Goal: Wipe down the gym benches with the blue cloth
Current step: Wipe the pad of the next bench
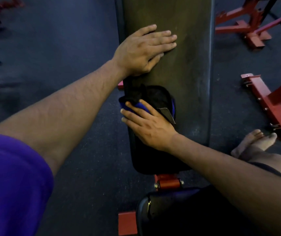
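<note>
Head view gives us the blue cloth bunched on the black seat pad, where our right hand presses it with fingers spread flat. Just beyond, our left hand lies flat and wide on the long desk, red frames standing off to the right on the floor.

The person wears a purple short sleeve on the left arm, loose and softly creased, ending well back from the left grip so the forearm is bare. The right grip has a bare wrist and forearm behind it. No rings, watch or gloves show. Dark shorts edge one bare leg, and the foot is unshod.
</note>
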A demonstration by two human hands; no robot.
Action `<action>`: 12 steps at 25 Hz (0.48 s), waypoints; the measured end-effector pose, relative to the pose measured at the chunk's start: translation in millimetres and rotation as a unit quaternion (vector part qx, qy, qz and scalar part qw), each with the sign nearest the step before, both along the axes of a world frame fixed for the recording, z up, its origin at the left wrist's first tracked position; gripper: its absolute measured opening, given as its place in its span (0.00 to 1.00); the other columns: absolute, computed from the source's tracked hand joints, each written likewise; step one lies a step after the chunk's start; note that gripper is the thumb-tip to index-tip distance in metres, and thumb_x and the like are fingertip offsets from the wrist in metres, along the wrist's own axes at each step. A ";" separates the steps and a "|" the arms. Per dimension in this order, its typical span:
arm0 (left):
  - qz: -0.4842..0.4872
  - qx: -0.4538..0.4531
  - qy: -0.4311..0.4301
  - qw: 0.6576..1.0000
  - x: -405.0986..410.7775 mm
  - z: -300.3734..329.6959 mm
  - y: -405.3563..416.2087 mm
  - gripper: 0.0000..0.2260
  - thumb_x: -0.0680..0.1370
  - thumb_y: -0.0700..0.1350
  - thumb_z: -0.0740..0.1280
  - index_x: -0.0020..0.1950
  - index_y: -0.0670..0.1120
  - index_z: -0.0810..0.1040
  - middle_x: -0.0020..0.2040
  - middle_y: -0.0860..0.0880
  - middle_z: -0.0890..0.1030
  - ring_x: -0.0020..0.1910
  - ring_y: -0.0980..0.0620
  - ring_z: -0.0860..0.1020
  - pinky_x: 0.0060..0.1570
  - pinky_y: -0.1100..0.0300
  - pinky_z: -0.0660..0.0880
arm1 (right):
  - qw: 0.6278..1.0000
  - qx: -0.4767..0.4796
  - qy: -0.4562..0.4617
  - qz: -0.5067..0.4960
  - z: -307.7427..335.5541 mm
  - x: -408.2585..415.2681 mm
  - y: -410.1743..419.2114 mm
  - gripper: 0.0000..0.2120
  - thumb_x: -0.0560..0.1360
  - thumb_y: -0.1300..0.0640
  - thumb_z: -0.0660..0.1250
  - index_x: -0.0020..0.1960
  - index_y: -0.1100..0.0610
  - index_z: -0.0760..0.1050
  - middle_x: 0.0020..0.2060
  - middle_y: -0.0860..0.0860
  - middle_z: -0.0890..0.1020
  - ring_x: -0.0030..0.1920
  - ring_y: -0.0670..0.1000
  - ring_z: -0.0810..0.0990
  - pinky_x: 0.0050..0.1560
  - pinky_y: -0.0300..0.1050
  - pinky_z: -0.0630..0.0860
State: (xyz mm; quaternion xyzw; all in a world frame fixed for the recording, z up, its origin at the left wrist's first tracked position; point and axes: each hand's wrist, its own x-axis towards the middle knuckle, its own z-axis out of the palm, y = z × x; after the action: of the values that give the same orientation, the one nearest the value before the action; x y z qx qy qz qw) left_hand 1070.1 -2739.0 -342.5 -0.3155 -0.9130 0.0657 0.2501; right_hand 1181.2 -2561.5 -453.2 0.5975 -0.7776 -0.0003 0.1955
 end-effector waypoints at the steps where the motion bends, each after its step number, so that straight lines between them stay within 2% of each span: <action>1: 0.004 0.000 0.009 1.000 3.1 -0.3 3.4 0.20 0.86 0.48 0.54 0.78 0.49 0.70 0.78 0.50 0.70 0.78 0.52 0.65 0.79 0.46 0.58 | 1.000 0.005 0.010 0.013 3.4 -5.7 5.7 0.23 0.80 0.53 0.60 0.74 0.56 0.69 0.76 0.55 0.65 0.78 0.59 0.58 0.78 0.61 0.51; 3: 0.003 -0.002 0.012 1.000 6.4 -1.2 7.3 0.20 0.86 0.49 0.55 0.78 0.49 0.70 0.77 0.50 0.70 0.78 0.52 0.66 0.79 0.46 0.58 | 1.000 -0.020 0.007 -0.017 10.0 -20.3 27.4 0.22 0.81 0.53 0.59 0.74 0.54 0.68 0.77 0.53 0.65 0.78 0.56 0.59 0.78 0.58 0.53; 6: 0.009 -0.014 0.011 1.000 7.4 -3.5 5.3 0.20 0.87 0.49 0.55 0.78 0.48 0.69 0.78 0.49 0.70 0.78 0.52 0.66 0.79 0.47 0.58 | 0.975 -0.157 -0.055 -0.145 6.1 -17.8 41.4 0.22 0.78 0.56 0.64 0.72 0.54 0.72 0.76 0.52 0.67 0.78 0.56 0.61 0.77 0.58 0.54; 7: 0.014 -0.017 0.009 1.000 7.2 -2.4 7.3 0.20 0.87 0.49 0.55 0.78 0.48 0.69 0.78 0.49 0.70 0.78 0.51 0.65 0.79 0.46 0.58 | 0.975 -0.159 -0.064 -0.145 0.2 -7.9 35.2 0.24 0.76 0.58 0.66 0.72 0.55 0.72 0.76 0.52 0.67 0.78 0.56 0.61 0.77 0.58 0.52; 10: 0.018 -0.037 0.001 0.999 9.5 -1.7 10.2 0.20 0.88 0.50 0.53 0.79 0.47 0.68 0.79 0.48 0.68 0.79 0.50 0.64 0.79 0.45 0.56 | 0.995 -0.035 -0.082 -0.033 -14.5 23.7 22.6 0.30 0.72 0.60 0.68 0.73 0.55 0.70 0.77 0.53 0.65 0.78 0.57 0.58 0.78 0.57 0.47; 12: 0.056 -0.038 0.002 0.998 18.1 -1.5 15.8 0.22 0.88 0.51 0.50 0.80 0.46 0.66 0.80 0.47 0.65 0.80 0.48 0.62 0.80 0.43 0.54 | 0.992 -0.043 -0.112 -0.025 -9.2 27.7 31.3 0.29 0.73 0.63 0.68 0.73 0.55 0.70 0.76 0.53 0.65 0.78 0.55 0.58 0.78 0.56 0.49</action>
State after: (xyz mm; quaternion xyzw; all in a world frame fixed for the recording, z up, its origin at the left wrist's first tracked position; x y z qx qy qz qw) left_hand 1088.2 -2723.2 -344.0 -0.2731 -0.9255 0.1146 0.2362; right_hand 1208.8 -2530.2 -462.5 0.5649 -0.8088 0.0949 0.1327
